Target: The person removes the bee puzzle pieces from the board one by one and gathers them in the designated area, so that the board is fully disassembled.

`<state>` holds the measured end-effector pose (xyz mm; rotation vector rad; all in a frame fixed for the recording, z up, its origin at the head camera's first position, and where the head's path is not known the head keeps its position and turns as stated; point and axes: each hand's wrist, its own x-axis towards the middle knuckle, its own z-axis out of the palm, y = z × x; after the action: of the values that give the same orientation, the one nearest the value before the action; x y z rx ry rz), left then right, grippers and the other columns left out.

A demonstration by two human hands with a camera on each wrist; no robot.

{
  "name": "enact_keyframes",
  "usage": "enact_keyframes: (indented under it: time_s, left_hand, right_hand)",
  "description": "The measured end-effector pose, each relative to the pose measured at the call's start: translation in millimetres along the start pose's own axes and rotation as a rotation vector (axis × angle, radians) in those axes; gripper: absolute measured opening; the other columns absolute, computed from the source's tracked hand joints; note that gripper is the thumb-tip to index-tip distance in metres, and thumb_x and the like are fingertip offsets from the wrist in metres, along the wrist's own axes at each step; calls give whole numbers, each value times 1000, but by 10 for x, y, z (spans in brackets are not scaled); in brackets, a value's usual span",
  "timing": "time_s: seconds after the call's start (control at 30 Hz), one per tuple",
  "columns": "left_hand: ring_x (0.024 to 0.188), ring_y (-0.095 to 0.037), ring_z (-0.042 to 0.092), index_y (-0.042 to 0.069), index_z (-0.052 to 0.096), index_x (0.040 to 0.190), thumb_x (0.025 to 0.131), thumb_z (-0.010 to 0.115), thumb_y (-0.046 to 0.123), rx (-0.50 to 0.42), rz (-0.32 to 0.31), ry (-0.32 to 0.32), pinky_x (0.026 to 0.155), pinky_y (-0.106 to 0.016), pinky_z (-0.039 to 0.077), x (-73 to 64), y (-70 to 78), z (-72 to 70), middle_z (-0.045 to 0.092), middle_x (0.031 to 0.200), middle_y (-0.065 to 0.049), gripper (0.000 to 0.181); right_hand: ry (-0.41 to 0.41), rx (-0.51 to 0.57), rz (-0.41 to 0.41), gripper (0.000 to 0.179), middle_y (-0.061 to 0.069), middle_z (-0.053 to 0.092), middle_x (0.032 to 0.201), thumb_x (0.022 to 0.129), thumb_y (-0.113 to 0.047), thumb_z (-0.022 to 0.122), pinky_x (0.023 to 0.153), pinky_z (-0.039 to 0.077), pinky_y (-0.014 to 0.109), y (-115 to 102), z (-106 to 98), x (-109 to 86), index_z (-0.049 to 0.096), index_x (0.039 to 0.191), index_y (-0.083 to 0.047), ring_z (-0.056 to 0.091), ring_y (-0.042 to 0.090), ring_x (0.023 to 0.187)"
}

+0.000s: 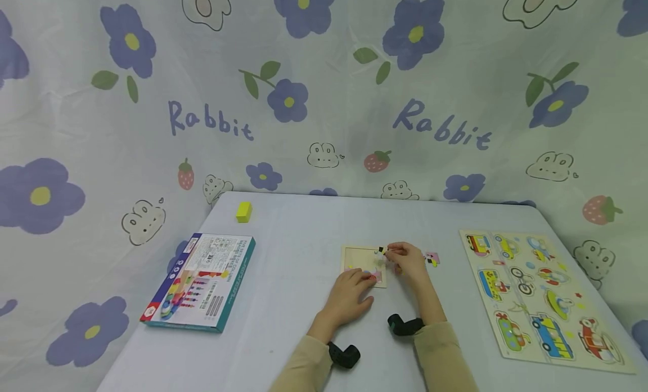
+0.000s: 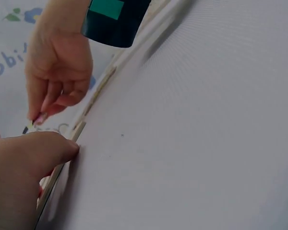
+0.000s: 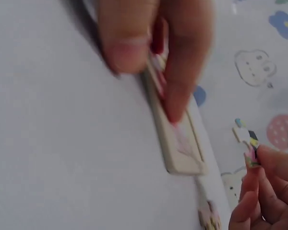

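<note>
A small square wooden puzzle tray (image 1: 363, 249) lies on the table with a few colourful pieces in its near part. My left hand (image 1: 349, 295) rests on the tray's near left side, fingertips on the pieces inside; the thumb stretches out by the near edge. Above the far right corner, my right hand (image 1: 409, 261) pinches a small puzzle piece (image 3: 241, 134) between thumb and fingertips. The piece shows white, black, yellow and pink patches. Beside the right hand lies a loose pink puzzle piece (image 1: 433, 259). The hand hides part of the tray's right side.
A large wooden vehicle puzzle board (image 1: 536, 274) lies at the right. At the left are a flat boxed toy set (image 1: 202, 282) and, farther back, a yellow block (image 1: 244, 212). A patterned curtain (image 1: 334, 99) hangs behind the white table (image 1: 288, 223).
</note>
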<state>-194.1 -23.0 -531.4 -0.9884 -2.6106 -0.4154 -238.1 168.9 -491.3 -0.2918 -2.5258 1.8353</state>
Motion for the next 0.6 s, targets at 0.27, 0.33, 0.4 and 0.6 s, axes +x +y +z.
enact_keyframes:
  time_s: [0.27,0.33,0.4,0.6]
  left_hand:
    - [118,-19,47,20,65,115,84,62,31,-12,6,16,102,-35,34,-2,-9,24,58,119,3,34]
    - [117,-20,48,18,65,113,83,63,30,-18,22,49,101,-36,35,-6,-11,27,59,116,2,33]
    - [115,-21,48,17,66,112,83,63,29,-27,34,78,100,-36,35,-13,-9,25,59,115,1,32]
    - [115,-20,48,16,66,112,84,61,29,-28,32,86,100,-35,34,-19,-1,23,59,115,1,31]
  right_hand:
    - [-45,241,113,44,-9,64,84,88,-16,62,69,51,20,110,-401,-11,50,125,4,62,8,80]
    - [-47,264,137,47,-10,63,82,88,-16,63,68,50,18,136,-493,-28,47,127,5,60,5,76]
    - [-39,279,170,50,-11,63,81,88,-17,63,67,50,17,157,-579,-49,46,128,6,59,4,74]
    - [74,271,260,52,-16,61,79,86,-22,66,66,50,17,217,-813,-121,49,129,1,60,3,74]
